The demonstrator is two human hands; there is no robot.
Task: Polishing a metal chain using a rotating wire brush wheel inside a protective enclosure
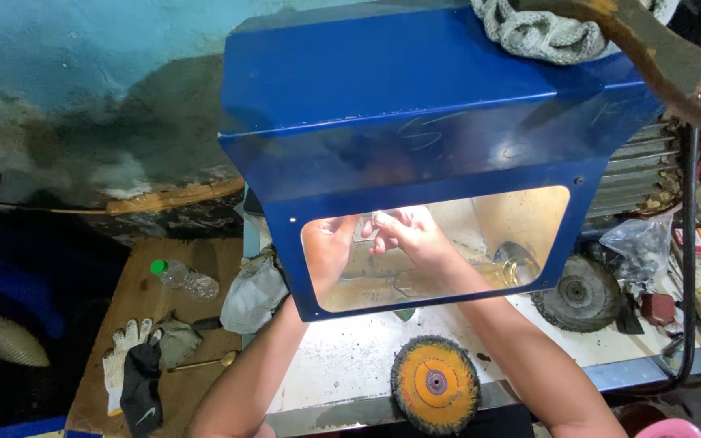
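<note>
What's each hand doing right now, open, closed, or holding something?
Left hand: behind the blue hood's window, on a small pale piece; grip cannot be told.
Right hand: fingers closed on the same piece.

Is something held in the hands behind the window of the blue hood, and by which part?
Both hands, left hand and right hand, meet on something small; what it is and where the grip sits cannot be told.

Your white bench top (350,357) carries a round yellow buffing wheel (436,383) at its front edge | a dark wheel (584,294) lies at the right | the wooden board (135,300) beside holds a plastic bottle (185,280) and gloves (133,369).
</note>
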